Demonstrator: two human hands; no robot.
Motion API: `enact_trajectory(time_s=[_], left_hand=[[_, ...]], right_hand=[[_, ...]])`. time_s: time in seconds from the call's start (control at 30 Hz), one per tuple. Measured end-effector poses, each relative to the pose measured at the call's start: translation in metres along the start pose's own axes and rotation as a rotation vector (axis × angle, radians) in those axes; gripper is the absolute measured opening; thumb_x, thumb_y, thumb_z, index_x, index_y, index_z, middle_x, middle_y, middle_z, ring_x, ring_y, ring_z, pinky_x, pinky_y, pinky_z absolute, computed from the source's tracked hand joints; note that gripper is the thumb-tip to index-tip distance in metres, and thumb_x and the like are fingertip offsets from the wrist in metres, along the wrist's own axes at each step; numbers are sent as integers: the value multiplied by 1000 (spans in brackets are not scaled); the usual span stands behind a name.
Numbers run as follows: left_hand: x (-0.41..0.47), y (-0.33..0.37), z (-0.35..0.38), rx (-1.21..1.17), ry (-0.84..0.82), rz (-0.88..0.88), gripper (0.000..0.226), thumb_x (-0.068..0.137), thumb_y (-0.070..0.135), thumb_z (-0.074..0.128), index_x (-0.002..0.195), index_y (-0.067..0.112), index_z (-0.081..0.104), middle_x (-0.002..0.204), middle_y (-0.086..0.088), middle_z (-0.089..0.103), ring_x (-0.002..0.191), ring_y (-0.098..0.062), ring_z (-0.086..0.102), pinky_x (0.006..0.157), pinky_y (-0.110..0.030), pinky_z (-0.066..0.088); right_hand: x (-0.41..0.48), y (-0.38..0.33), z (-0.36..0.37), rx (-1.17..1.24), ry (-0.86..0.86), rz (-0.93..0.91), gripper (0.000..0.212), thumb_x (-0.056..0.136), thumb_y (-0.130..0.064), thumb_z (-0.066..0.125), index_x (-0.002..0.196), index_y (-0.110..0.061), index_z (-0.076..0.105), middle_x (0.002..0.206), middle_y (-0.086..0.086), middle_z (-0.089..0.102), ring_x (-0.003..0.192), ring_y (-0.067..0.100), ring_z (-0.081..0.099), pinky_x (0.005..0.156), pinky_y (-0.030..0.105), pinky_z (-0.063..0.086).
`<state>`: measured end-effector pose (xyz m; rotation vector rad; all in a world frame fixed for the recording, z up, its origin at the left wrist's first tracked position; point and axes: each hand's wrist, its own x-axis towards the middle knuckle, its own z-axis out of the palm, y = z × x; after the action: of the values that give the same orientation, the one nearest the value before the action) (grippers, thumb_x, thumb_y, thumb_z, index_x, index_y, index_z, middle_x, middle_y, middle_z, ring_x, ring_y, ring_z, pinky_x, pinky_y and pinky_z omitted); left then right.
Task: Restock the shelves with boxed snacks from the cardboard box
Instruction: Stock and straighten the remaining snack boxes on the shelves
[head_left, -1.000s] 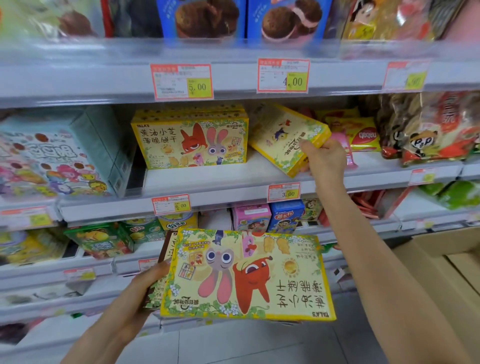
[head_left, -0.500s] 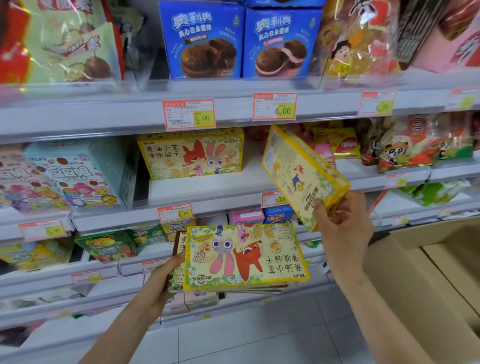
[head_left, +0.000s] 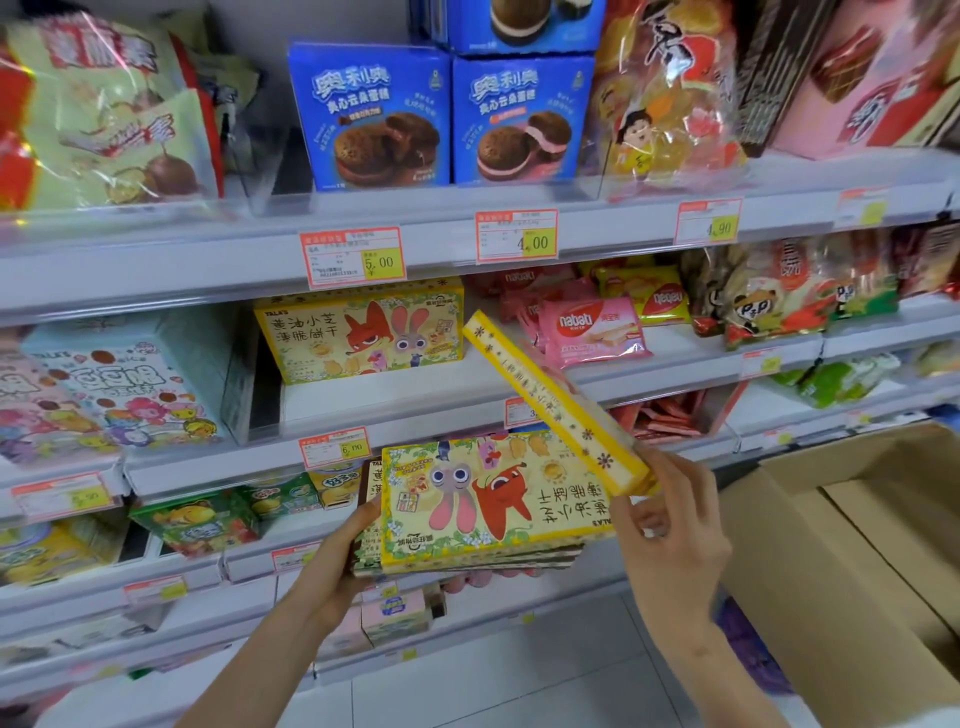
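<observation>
The yellow box (head_left: 550, 405) has dropped back from the shelf (head_left: 395, 400) and tilts over the stack (head_left: 488, 504). My right hand (head_left: 670, 525) pinches its lower end; my left hand (head_left: 332, 566) curls its fingers under the stack.

head view, facing shelves (head_left: 208, 275), close, angled down
</observation>
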<state>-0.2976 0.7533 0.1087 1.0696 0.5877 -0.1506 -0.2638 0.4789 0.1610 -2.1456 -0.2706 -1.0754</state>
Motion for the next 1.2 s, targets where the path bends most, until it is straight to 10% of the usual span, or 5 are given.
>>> enact_trajectory(time_s=[0.47,0.7,0.83,0.97,1.2], left_hand=[[-6,3,-11,-70,4,3,16,96,23,44,94,20,60,70,2,73,57,-10,69,57,-30,50],[-6,-1,-24,-85,16,0,19,94,23,47,99,17,64,84,-4,74,69,-15,71,69,-34,46],[-8,-1,-29,-75,50,-19,19,93,25,49,102,17,64,91,-6,74,85,-22,66,76,-36,47],[-7,-2,-34,-78,56,-24,23,91,27,50,108,17,62,98,-7,72,92,-24,62,88,-40,45],[-13,-8,-55,-73,46,-16,24,97,24,40,102,14,62,81,-4,74,66,-16,71,54,-28,55]], right_hand=[[-15,3,4,227,-202,142,75,66,24,50,113,-34,58,133,1,43,107,30,55,60,12,46],[21,15,6,342,-56,566,26,91,-6,53,107,-24,61,107,0,57,79,6,57,66,16,45],[98,48,24,199,-503,868,23,91,-30,59,100,-10,66,102,9,69,92,23,58,83,34,44],[139,41,56,186,-1087,880,51,76,-57,65,97,-12,70,86,3,70,60,17,52,55,25,39],[133,14,77,312,-1262,904,23,79,-30,72,70,-11,65,60,3,62,49,16,55,50,22,41]])
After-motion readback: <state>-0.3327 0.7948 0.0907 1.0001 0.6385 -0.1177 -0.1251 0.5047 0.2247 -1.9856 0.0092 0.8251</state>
